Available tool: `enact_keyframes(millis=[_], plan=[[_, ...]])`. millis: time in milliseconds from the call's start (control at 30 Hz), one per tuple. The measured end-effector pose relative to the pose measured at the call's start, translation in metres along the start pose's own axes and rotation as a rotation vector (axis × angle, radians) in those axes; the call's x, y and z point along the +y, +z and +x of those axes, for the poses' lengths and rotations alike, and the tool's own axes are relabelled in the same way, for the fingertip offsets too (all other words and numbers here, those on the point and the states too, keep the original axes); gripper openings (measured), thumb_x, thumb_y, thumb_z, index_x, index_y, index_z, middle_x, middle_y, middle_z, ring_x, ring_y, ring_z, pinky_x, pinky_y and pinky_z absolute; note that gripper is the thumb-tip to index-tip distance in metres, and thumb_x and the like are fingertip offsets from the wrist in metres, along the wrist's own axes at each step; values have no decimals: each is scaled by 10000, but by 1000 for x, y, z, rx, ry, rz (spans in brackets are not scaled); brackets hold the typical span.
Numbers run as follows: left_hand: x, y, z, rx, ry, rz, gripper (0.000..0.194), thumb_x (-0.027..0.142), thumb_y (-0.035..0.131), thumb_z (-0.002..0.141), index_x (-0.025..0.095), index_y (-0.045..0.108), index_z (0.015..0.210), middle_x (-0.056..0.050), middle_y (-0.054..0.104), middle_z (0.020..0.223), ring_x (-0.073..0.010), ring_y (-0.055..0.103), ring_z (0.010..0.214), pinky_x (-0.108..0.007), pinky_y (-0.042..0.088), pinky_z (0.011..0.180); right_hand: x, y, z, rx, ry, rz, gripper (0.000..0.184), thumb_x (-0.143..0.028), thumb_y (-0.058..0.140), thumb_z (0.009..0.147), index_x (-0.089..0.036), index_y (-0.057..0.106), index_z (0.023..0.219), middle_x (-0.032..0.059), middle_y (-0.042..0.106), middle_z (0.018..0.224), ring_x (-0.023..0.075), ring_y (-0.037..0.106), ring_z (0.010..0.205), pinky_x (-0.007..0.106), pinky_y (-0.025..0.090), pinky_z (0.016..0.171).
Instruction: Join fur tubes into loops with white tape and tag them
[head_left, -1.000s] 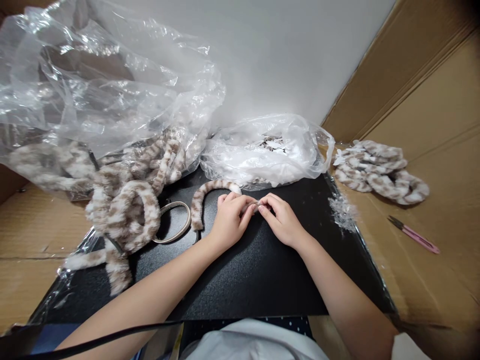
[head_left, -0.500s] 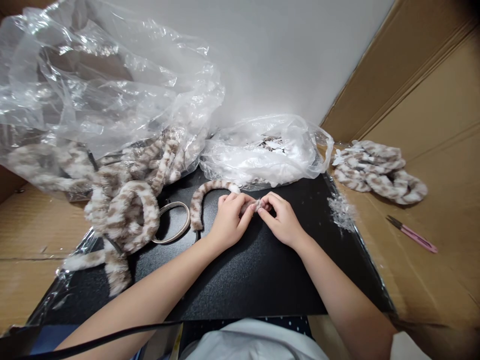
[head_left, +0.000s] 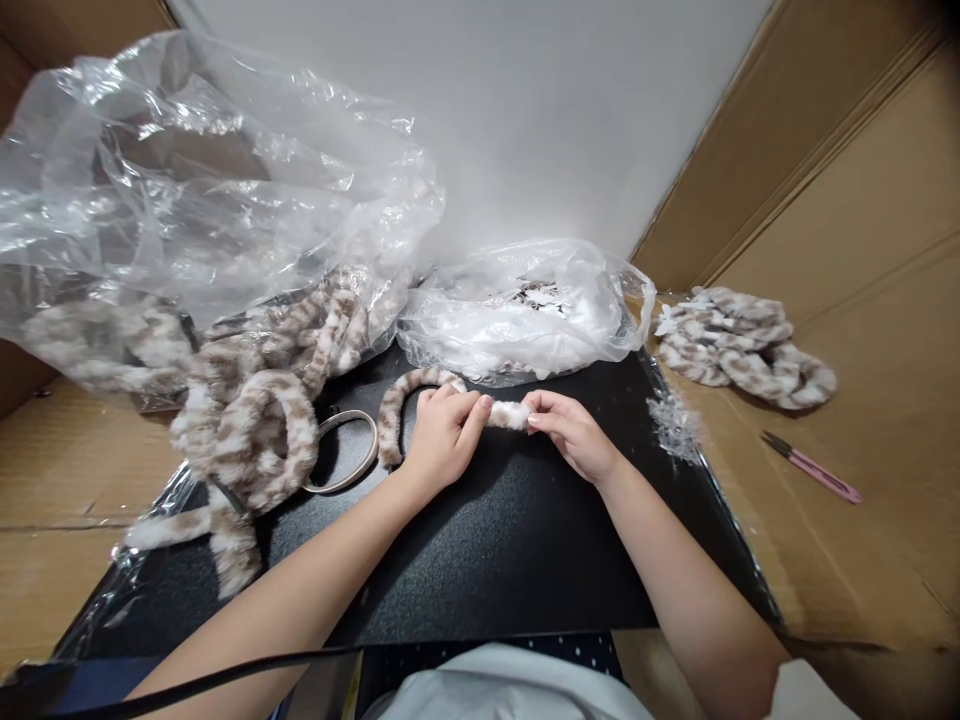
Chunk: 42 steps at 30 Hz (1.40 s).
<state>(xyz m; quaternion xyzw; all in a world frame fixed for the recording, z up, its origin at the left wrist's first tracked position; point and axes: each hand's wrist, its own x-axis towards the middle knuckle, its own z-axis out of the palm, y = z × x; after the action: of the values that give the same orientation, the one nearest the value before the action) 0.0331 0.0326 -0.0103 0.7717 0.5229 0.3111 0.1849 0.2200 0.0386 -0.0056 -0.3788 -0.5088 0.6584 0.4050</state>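
Observation:
My left hand (head_left: 448, 432) is closed around a furry brown-and-white headband (head_left: 508, 415), whose white stretch shows between my two hands. With thumb and fingertips, my right hand (head_left: 571, 432) pinches its right end. A curved furry length (head_left: 391, 415) arches out left of my left hand; whether it is the same piece is hidden behind the fingers. Beside it on the black table (head_left: 480, 560) lies a thin beige ring-shaped band (head_left: 373, 450).
A large clear bag (head_left: 247, 220) with a heap of furry pieces (head_left: 277, 440) fills the left side. Behind my hands sits a bag of white tags (head_left: 517, 320). Furry bands (head_left: 750, 345), plastic scraps (head_left: 675, 425) and pink-handled snips (head_left: 814, 470) lie to the right.
My hands have moved apart, the right one slightly rightward, exposing a white furry stretch between them. The view has shifted slightly.

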Motion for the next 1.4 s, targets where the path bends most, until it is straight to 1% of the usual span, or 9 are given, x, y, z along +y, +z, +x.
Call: enact_keyframes(millis=[133, 233, 300, 367, 533, 733, 900, 1167, 1400], plan=[[2, -1, -2, 25, -6, 8, 409, 349, 342, 962, 183, 394, 592, 13, 471, 568, -181, 472, 690, -358, 301, 761, 1, 2, 1, -19, 4, 18, 142, -291, 631, 681, -189, 533, 675, -29, 475, 658, 125, 415, 643, 275, 340, 663], [6, -2, -5, -6, 97, -29, 228, 352, 422, 941, 187, 553, 855, -10, 611, 797, -195, 528, 817, -386, 306, 864, 4, 3, 1, 6, -52, -89, 154, -297, 626, 689, -192, 515, 673, -37, 454, 648, 120, 395, 626, 268, 328, 633], [8, -1, -7, -58, 181, -43, 202, 333, 471, 929, 190, 543, 1051, -32, 642, 957, -199, 546, 889, -402, 290, 935, 6, 3, 1, 44, -111, -198, 161, -297, 622, 704, -192, 504, 676, -39, 448, 652, 119, 393, 625, 267, 323, 623], [9, 0, -8, -100, 219, -35, 208, 301, 468, 939, 188, 525, 1105, -41, 649, 995, -198, 555, 906, -405, 288, 954, 8, 4, 1, 81, -172, -303, 158, -288, 611, 726, -192, 498, 673, -38, 454, 655, 120, 408, 631, 268, 328, 624], [6, 6, -8, -88, 218, 9, 169, 268, 438, 960, 180, 534, 1066, -39, 645, 902, -196, 561, 860, -394, 325, 906, 9, 5, 0, 131, -280, -463, 175, -240, 584, 775, -194, 478, 645, -35, 477, 651, 121, 445, 638, 263, 347, 625], [1, 8, -8, -45, 247, 22, 128, 182, 441, 939, 179, 546, 1012, -32, 640, 857, -190, 554, 822, -369, 346, 841, 5, 5, -4, 85, -358, -563, 121, -240, 617, 787, -193, 520, 730, -22, 513, 706, 129, 474, 666, 262, 380, 648], [2, 8, -9, -38, 236, 34, 125, 209, 431, 952, 185, 550, 980, -23, 635, 825, -187, 550, 801, -369, 346, 835, 6, 6, -4, 102, -393, -652, 226, -299, 502, 915, -192, 536, 719, -8, 515, 696, 135, 489, 667, 267, 370, 640], [2, 8, -7, -54, 215, 20, 200, 247, 354, 979, 190, 545, 978, -35, 653, 836, -194, 567, 799, -362, 373, 793, 8, 5, -3, 160, -419, -549, 290, -352, 450, 950, -202, 488, 704, -16, 474, 677, 135, 464, 647, 263, 358, 624], [5, 8, -8, -40, 182, -20, 179, 246, 351, 973, 191, 509, 1036, -61, 662, 952, -204, 582, 861, -366, 404, 819, 9, 9, -6, 122, -428, -757, 289, -351, 450, 959, -202, 526, 723, -15, 530, 681, 141, 508, 663, 286, 355, 690]])
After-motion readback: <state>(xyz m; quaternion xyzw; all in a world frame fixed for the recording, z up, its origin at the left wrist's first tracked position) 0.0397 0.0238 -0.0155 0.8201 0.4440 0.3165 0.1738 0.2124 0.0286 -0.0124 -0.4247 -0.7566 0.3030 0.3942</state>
